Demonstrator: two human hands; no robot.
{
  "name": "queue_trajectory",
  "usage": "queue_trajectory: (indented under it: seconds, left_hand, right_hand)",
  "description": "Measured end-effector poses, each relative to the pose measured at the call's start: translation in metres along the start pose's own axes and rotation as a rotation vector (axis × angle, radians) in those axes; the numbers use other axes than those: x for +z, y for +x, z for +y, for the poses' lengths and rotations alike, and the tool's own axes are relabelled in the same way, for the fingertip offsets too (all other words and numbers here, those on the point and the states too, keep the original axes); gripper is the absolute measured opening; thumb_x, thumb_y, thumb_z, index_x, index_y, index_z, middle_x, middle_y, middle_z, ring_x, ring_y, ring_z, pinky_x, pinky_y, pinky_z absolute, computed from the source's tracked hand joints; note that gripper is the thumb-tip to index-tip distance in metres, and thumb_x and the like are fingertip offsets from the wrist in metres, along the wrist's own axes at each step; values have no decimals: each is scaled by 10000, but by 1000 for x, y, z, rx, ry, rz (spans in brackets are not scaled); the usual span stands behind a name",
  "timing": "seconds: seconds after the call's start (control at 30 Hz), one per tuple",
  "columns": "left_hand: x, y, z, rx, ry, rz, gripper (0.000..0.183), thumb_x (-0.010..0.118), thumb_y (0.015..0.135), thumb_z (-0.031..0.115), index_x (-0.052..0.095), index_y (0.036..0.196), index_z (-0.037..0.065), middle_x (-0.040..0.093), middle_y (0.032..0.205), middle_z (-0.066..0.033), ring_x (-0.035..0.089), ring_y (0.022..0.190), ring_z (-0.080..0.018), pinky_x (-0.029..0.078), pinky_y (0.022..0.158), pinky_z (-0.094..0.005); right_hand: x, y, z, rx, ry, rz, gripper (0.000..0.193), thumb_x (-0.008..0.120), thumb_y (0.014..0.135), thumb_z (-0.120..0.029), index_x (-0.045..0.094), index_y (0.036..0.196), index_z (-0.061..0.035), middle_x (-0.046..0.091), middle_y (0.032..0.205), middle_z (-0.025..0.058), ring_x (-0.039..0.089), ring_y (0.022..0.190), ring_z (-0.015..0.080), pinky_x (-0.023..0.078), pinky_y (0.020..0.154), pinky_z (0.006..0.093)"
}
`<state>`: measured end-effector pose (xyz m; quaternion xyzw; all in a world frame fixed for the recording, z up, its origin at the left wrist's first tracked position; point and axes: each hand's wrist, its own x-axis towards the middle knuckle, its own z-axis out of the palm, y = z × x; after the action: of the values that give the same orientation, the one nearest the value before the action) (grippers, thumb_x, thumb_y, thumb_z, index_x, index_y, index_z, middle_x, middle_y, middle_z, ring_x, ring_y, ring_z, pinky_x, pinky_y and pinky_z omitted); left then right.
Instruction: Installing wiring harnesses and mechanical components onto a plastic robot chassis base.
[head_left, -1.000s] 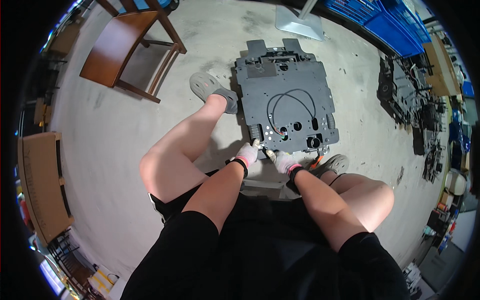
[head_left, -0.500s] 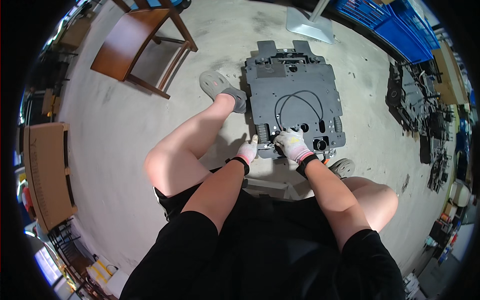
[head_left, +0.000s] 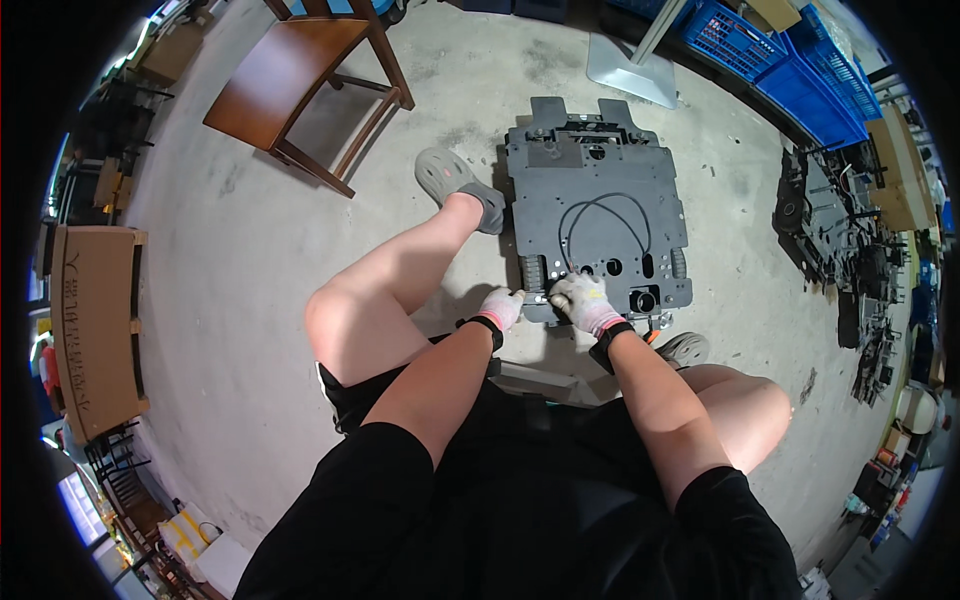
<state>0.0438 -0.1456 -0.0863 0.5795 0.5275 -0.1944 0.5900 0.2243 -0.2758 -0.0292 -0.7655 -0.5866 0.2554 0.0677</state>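
1. Dark flat chassis (head_left: 600, 228) lies on the floor (head_left: 745, 285), right of upper centre; probably flat for stability.
2. Left hand (head_left: 502, 306), partly curled at its near left corner, perhaps steadying it; grip unclear.
3. Right hand (head_left: 588, 302) bent over near edge, fingertips hidden; can't tell what it holds.
4. Cable's (head_left: 649, 234) lower end lost near right hand.

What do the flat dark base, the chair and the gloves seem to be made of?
Flat dark base: probably painted metal, though hard plastic is possible; evenly matte and cleanly pierced. Chair: apparently varnished wood, reddish-brown with a glossy sheen. Gloves: likely knitted fabric, pale and dull, clinging at the wrists.
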Motion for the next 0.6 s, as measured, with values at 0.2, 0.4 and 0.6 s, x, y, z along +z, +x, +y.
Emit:
queue_trajectory:
  seconds: [0.2, 0.4, 0.6]
  left_hand:
    - [-4, -9, 7, 119, 106, 37, 431, 515, 1041, 383, 686, 1153, 4, 726, 1049, -238, 725, 892, -359, 568, 809, -455]
    - [-7, -5, 6, 102, 129, 28, 443, 528, 1045, 416, 687, 1173, 23, 743, 959, -169, 728, 775, -258, 575, 702, -409]
    - [-4, -9, 5, -78, 161, -237, 410, 572, 1020, 437, 708, 1118, 63, 732, 874, -86, 675, 697, -218, 562, 687, -375]
  right_hand:
    - [-8, 10, -6, 57, 67, -9, 170, 578, 976, -297, 719, 989, -203, 720, 1034, 51, 643, 1120, 286, 406, 985, 536]
    - [3, 5, -30, 108, 287, 169, 208, 629, 972, -295, 725, 995, -112, 717, 1022, 159, 661, 1069, 351, 482, 951, 500]
    - [8, -2, -34, 534, 551, -11, 323, 675, 925, -332, 733, 1022, -30, 735, 982, 243, 714, 972, 399, 550, 887, 453]
